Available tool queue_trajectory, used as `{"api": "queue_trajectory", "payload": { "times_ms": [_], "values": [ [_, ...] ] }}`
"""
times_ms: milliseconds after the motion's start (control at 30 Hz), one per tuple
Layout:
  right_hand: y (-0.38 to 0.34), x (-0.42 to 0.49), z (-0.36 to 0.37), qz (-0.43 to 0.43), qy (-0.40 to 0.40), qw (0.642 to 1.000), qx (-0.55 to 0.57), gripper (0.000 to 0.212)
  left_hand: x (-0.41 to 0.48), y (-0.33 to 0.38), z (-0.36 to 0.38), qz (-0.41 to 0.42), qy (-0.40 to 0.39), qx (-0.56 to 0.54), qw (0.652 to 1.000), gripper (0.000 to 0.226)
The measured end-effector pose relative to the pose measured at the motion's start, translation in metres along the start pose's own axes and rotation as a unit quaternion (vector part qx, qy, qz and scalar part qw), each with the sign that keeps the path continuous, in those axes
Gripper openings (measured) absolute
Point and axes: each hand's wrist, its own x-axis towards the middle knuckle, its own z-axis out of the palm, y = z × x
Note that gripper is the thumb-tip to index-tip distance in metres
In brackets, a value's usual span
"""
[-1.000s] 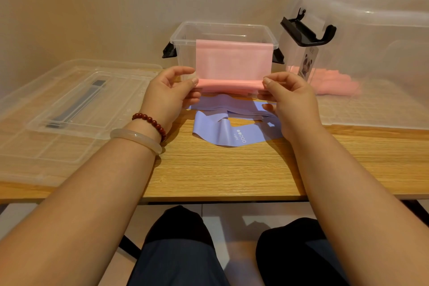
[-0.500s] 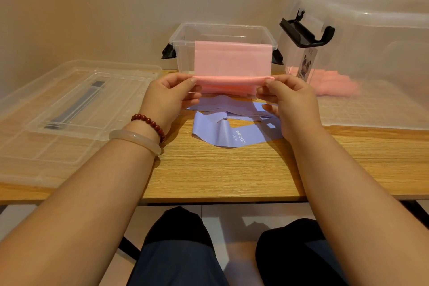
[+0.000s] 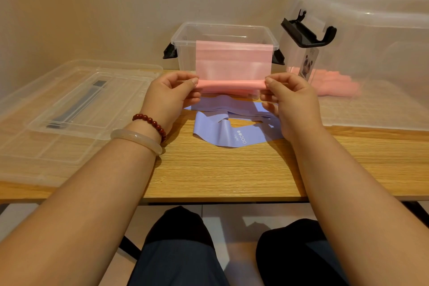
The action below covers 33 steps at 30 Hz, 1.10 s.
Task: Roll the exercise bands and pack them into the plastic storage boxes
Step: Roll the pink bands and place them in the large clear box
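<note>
Pink band [image 3: 233, 62] hangs up between both hands; left hand [image 3: 170, 97] fingers and right hand [image 3: 289, 100] fingers pinch its rolled bottom ends.

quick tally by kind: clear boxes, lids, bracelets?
Clear boxes: 2 (small box, large box)
Lids: 2 (small lid lying on large lid)
Bracelets: 2 (bead bracelet, bangle)
Total: 6

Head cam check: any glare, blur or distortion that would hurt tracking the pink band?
Head view: warm, soft light, no hard glare; the pink band, left hand and right hand are sharp; print on the purple band reads clearly; pink bands inside the large clear box look hazy through its wall; wide-angle stretch enlarges the forearms at the bottom.
</note>
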Motion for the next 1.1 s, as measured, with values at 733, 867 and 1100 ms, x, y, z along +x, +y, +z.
{"api": "queue_trajectory", "payload": {
  "times_ms": [733, 867, 1100],
  "values": [
    [0.0008, 0.0004, -0.0005, 0.002, 0.013, 1.0, -0.007, 0.012, 0.0005, -0.0019, 0.0002, 0.0, -0.011, -0.013, 1.0, 0.011],
    [-0.0008, -0.001, 0.0008, -0.008, -0.005, 1.0, -0.011, 0.01, -0.0002, -0.0006, -0.0001, 0.005, -0.013, -0.014, 1.0, 0.012],
    [-0.002, -0.0012, -0.0005, 0.006, -0.009, 1.0, -0.007, 0.008, -0.001, 0.0, -0.0006, 0.004, -0.031, -0.041, 0.999, 0.01]
  ]
}}
